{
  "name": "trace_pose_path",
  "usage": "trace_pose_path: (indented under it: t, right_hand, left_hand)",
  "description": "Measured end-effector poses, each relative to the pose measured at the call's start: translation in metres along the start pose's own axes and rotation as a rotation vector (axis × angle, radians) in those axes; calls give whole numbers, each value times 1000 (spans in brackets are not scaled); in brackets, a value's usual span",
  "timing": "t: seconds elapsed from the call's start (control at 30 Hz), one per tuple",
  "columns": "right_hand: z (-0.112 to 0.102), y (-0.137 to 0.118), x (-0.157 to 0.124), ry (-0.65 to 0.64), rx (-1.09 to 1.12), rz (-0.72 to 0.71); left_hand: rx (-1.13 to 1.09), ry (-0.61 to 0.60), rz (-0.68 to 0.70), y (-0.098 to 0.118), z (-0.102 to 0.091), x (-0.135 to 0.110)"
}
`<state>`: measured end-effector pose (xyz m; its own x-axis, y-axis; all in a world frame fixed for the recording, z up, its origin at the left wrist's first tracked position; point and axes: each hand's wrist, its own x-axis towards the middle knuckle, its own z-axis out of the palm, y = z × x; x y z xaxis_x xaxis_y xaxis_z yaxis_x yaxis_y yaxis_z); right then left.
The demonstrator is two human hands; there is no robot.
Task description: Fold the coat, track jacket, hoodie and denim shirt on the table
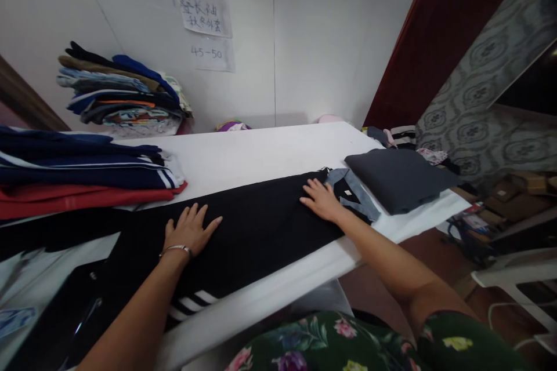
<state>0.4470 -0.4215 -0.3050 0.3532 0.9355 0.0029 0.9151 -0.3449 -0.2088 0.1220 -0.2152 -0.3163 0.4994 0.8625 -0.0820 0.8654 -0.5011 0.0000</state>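
A black long-sleeved jacket (pixel 252 220) lies spread across the white table, its grey collar (pixel 363 197) toward the right. White stripes (pixel 194 303) show near its front edge at the left. My left hand (pixel 189 231) rests flat on the left part of the black cloth, fingers spread, with a bracelet (pixel 176 250) on the wrist. Close to the collar, my right hand (pixel 321 199) also lies flat with its fingers apart. Neither hand grips the cloth. One black sleeve (pixel 56 232) stretches off to the left.
Navy and red folded clothes (pixel 82 177) are stacked at the left of the white table (pixel 252 153). Behind them stands a taller clothes pile (pixel 124 90). A dark grey folded cloth (pixel 395 177) lies at the right. Handwritten paper signs (pixel 204 17) hang on the wall; a white stool (pixel 517 278) stands right.
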Motion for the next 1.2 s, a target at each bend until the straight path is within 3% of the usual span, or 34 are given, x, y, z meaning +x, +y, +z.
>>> trace_pose_path:
  t: [0.07,0.17,0.43,0.57,0.7,0.83,0.97,1.07,1.2]
  right_hand:
    - [11,-18,-18,-3,9,-143]
    - [19,-22,-36,-14,-5,-162]
    - [16,32,-62,75,-133,-49]
    - [15,37,-70,89,-133,-25]
    - [3,2,-63,122,-65,-43]
    - [-8,-63,-46,68,40,-279]
    - [-2,-113,-23,-24,78,-466]
    - [15,-125,-9,-94,39,-495]
    - [39,-121,-2,-107,-55,-517]
  left_hand:
    - [-6,3,-1,0,0,0]
    - [-15,9,-4,0,1,1]
    - [-32,0,-5,2,0,0]
    - [-42,2,-8,3,0,-2]
    - [-63,4,-3,3,0,-3]
    - [-89,14,5,3,1,-4]
    - [-119,23,6,3,3,-5]
    - [-140,14,8,3,3,-7]
    - [-170,5,5,5,1,-10]
